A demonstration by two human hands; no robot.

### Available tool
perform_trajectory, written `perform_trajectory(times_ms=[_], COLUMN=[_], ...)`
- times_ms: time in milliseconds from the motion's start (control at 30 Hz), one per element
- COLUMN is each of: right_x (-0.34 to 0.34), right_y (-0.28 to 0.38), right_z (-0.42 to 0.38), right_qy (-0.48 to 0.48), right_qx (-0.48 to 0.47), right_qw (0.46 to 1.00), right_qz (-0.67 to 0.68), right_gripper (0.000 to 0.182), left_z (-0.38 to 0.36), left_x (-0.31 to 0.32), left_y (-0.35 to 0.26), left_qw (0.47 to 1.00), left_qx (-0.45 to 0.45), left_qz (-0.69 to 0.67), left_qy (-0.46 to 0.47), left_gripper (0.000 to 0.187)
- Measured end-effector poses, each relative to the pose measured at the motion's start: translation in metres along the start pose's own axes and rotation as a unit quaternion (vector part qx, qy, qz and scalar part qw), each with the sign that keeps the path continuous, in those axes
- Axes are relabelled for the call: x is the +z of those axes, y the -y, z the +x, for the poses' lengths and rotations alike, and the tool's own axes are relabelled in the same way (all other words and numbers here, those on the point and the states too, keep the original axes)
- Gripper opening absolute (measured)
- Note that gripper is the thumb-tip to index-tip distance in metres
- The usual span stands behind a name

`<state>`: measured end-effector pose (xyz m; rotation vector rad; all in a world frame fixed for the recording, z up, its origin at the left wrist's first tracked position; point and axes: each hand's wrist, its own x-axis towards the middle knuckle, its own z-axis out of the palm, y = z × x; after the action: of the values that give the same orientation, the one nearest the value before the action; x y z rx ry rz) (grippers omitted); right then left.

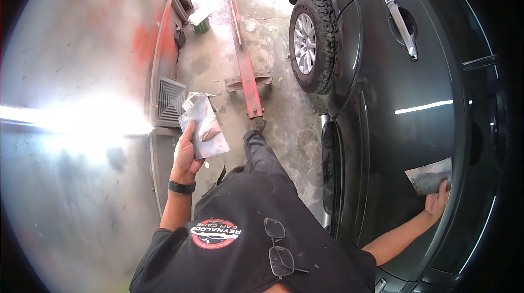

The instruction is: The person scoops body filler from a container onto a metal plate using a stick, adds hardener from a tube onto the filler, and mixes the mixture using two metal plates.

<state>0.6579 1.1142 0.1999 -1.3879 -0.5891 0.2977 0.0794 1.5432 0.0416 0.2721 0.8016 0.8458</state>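
Note:
My left hand (186, 154) is wrapped round the edge of a flat grey mixing plate (205, 143). A lump of pinkish putty (209, 128) lies on the plate, with pink smears around it. Crumpled white paper (192, 99) shows behind its upper edge. On the other side, my right hand (436, 201) grips a thin grey rectangular spreader blade (430, 177) at its lower corner. The blade is close against the dark car door (404, 140) and overlaps it in this view, below the chrome door handle (401, 25).
A front wheel (314, 45) stands ahead on the concrete floor (286, 145). A long red metal beam (245, 69) with a crosspiece runs along the floor ahead of my feet. The paint-marked wall (82, 64) with a vent (171, 99) rises on the left, near a green can (202, 24).

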Motion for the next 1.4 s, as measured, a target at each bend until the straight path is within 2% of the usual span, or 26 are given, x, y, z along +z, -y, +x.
perform_trajectory(times_ms=[100, 400, 500, 933, 1100, 1233, 1400], right_x=[0.011, 0.038, 0.034, 0.015, 0.018, 0.013, 0.010], right_y=[0.002, 0.010, 0.010, -0.003, -0.001, 0.005, 0.006], right_z=[0.001, -0.001, 0.000, 0.005, 0.003, 0.001, -0.002], right_qy=[-0.012, 0.026, 0.009, 0.029, 0.034, 0.031, 0.043], right_qx=[-0.009, 0.003, -0.019, 0.033, 0.008, 0.067, 0.035], right_qw=[1.000, 1.000, 0.999, 0.999, 0.999, 0.997, 0.998], right_qz=[0.002, -0.011, -0.027, -0.004, 0.020, 0.010, 0.006], right_gripper=[0.046, 0.042, 0.043, 0.043, 0.041, 0.038, 0.040], left_z=[-0.006, -0.020, -0.024, -0.033, -0.017, 0.008, 0.043], left_x=[-0.009, -0.019, -0.017, -0.019, -0.006, 0.019, 0.058], left_y=[0.002, 0.006, 0.006, 0.008, 0.018, 0.029, 0.045], left_qw=[1.000, 1.000, 1.000, 0.999, 1.000, 0.998, 0.993], left_qx=[-0.005, 0.008, 0.015, 0.029, 0.013, -0.029, -0.051], left_qz=[-0.013, -0.020, -0.011, -0.020, 0.007, 0.028, 0.030], left_qy=[0.004, 0.004, -0.001, -0.003, 0.008, 0.045, 0.098], left_gripper=[0.044, 0.044, 0.044, 0.043, 0.043, 0.042, 0.043])
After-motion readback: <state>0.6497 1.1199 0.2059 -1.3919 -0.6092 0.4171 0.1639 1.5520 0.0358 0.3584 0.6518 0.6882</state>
